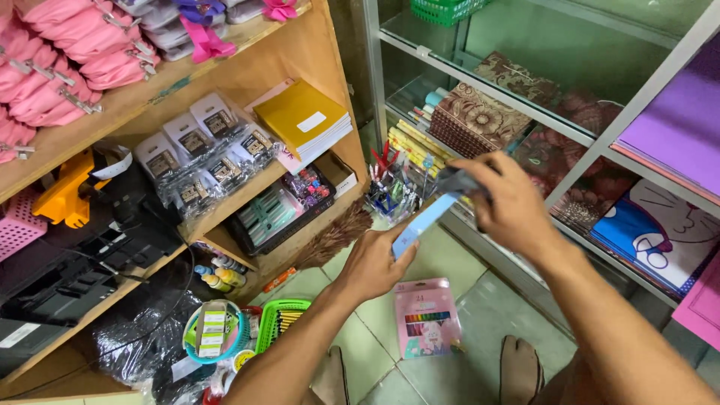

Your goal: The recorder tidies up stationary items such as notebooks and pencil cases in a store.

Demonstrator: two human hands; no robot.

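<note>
Item: flat blue packet [421, 221], pinched at both ends by your left hand [373, 264] and right hand [510, 202]. Risk: loose fingertip grip lets it drop onto the pink pencil box [426, 315].

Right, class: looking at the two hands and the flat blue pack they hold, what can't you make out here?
Head view only:
- Flat blue pack: its far end is hidden under the right hand; motion blur hides its print.
- Left hand: palm faces away, fingers partly hidden.
- Pink colouring box on the floor: details too small.
- Purple sheets: cut by the right edge.
</note>
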